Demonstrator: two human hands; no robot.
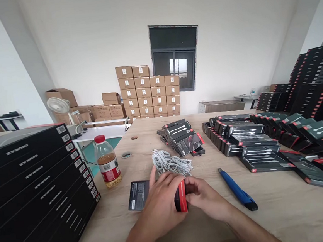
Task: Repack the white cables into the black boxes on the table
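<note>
A small black box with a red side is held upright above the table in front of me. My left hand wraps over its left side and top, with the index finger stretched out. From the other side my right hand grips the red edge with curled fingers and thumb; the fingertips are partly hidden. A flat black printed box lies just left of my left hand, partly covered by it. Just beyond my hands rest coiled light grey cables. A blue utility knife lies to the right.
Loose black boxes lie beyond the cables, with rows of similar boxes on the right. Tall stacked black boxes and a red-capped bottle stand left. A tape roll lies near the bottle.
</note>
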